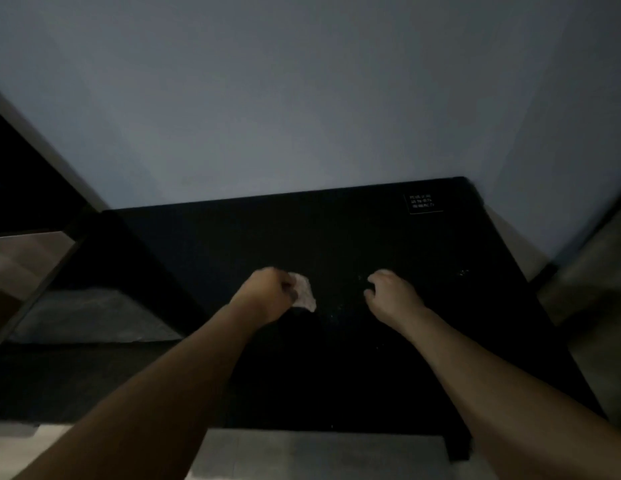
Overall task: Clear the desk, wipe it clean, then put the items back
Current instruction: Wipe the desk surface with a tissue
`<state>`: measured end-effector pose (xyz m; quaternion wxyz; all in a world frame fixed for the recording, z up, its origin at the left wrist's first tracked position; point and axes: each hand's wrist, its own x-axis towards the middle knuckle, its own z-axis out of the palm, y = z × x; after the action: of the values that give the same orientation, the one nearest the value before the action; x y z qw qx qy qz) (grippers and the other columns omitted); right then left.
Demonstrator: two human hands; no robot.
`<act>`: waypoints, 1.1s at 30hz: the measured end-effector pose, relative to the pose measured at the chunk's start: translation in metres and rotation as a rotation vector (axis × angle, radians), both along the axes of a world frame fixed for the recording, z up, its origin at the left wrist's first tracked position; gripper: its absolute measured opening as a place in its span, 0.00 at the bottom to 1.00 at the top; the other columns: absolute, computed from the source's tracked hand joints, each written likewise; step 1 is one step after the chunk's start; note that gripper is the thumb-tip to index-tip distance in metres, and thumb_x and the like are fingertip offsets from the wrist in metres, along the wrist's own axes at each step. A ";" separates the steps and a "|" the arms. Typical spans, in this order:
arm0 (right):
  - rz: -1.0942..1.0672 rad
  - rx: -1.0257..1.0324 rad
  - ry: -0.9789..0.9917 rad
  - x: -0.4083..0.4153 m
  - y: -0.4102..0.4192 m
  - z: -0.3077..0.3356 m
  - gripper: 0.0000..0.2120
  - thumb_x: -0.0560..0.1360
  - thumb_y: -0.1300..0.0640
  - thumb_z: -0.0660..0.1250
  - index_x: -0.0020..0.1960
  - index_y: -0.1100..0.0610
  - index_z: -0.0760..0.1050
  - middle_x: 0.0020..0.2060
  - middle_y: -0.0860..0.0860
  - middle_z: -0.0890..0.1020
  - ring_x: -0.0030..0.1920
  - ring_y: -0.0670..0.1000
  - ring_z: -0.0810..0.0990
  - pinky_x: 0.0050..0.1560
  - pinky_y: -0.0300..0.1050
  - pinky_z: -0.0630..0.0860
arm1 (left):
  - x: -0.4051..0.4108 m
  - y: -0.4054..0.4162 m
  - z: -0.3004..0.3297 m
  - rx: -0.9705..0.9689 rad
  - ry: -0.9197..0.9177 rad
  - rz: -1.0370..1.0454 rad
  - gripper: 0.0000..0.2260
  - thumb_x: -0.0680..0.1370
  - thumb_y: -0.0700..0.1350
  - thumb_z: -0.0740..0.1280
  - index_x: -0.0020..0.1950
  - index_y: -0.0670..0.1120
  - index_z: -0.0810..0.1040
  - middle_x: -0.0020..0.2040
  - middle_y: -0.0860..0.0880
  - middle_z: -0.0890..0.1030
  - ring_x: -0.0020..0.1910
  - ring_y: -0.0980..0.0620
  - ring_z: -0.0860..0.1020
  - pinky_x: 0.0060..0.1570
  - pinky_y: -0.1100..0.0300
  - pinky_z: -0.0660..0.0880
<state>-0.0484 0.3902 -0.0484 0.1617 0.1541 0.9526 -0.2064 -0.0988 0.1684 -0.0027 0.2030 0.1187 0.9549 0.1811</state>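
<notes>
Since the black table (337,237) already lies bare, the left hand (267,294) grips a crumpled pale cloth (304,294) low over its middle, seemingly for wiping, while the right hand (392,294) hovers just beside, fingers (371,287) loosely curled, holding nothing.

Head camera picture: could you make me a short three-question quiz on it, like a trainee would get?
1. True or false: the left hand grips a pale crumpled cloth.
2. Where on the black desk is the small white-printed label?
A. near left corner
B. far right corner
C. centre
3. Fill in: the right hand holds ____.

Key
1. True. The cloth sticks out from the curled fingers, over the desk top.
2. B. It lies by the wall at the far right corner.
3. Nothing. Its fingers hang loosely curled above the desk, apart from the cloth; contact with the surface cannot be told.
</notes>
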 end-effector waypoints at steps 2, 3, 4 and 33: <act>-0.007 0.037 0.131 -0.020 0.016 -0.007 0.19 0.81 0.53 0.59 0.71 0.55 0.69 0.73 0.51 0.66 0.70 0.51 0.68 0.70 0.49 0.67 | -0.029 0.012 -0.009 0.031 0.044 0.001 0.16 0.79 0.45 0.64 0.67 0.52 0.76 0.63 0.49 0.76 0.51 0.55 0.76 0.55 0.60 0.74; -0.007 0.052 0.178 -0.032 0.024 -0.012 0.19 0.81 0.53 0.59 0.72 0.56 0.68 0.74 0.51 0.64 0.72 0.51 0.66 0.73 0.49 0.63 | -0.042 0.018 -0.015 0.047 0.055 -0.002 0.16 0.79 0.44 0.64 0.67 0.52 0.76 0.64 0.48 0.75 0.54 0.53 0.77 0.57 0.58 0.74; -0.008 0.066 0.214 -0.043 0.031 -0.017 0.20 0.82 0.54 0.58 0.72 0.56 0.67 0.75 0.51 0.63 0.74 0.50 0.64 0.75 0.49 0.59 | -0.055 0.025 -0.024 0.063 0.056 -0.001 0.17 0.79 0.44 0.63 0.68 0.51 0.75 0.65 0.48 0.74 0.55 0.52 0.77 0.59 0.56 0.75; -0.015 0.065 0.338 -0.134 0.071 -0.104 0.25 0.83 0.46 0.44 0.78 0.53 0.58 0.78 0.49 0.54 0.78 0.48 0.48 0.75 0.43 0.36 | -0.250 0.172 -0.095 -0.212 0.183 -0.251 0.18 0.83 0.45 0.57 0.73 0.51 0.68 0.75 0.45 0.64 0.75 0.44 0.61 0.76 0.49 0.53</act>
<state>-0.1822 0.4608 -0.1526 -0.0073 0.1293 0.9713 -0.1998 -0.3488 0.3406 -0.0977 0.1476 0.2310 0.9608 0.0410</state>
